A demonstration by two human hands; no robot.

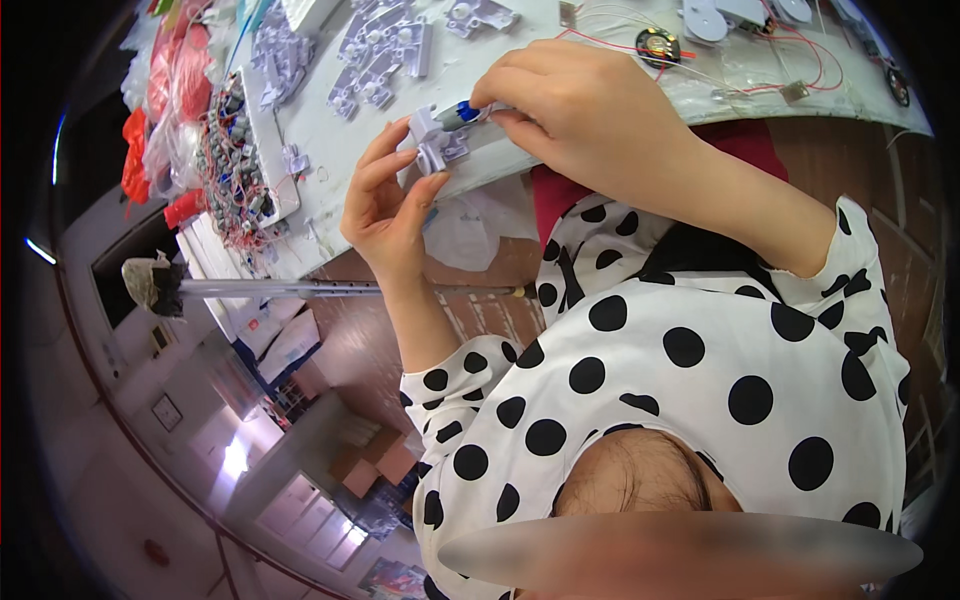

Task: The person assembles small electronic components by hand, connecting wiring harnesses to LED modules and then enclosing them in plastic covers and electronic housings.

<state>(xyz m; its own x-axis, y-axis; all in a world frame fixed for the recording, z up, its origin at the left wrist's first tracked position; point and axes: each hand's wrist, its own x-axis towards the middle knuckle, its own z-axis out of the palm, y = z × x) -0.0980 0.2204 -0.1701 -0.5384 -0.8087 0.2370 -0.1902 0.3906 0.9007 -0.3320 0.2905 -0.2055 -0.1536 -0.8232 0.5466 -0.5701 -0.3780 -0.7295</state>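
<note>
My left hand (388,205) holds a small white plastic housing (432,143) between thumb and fingertips, just above the near edge of the table. My right hand (585,115) is closed in a pinch at the blue end of a small grey motor (456,116). The motor's other end meets the housing; how deep it sits in there I cannot tell. Thin wires near the motor are partly covered by my right fingers.
Several similar white plastic parts (385,50) lie farther back on the white-covered table (340,165). A tray of wired small motors (235,165) stands at left, beside red plastic bags (180,75). A round speaker (658,47) with red wires lies at right. A metal pole (290,289) is below the table edge.
</note>
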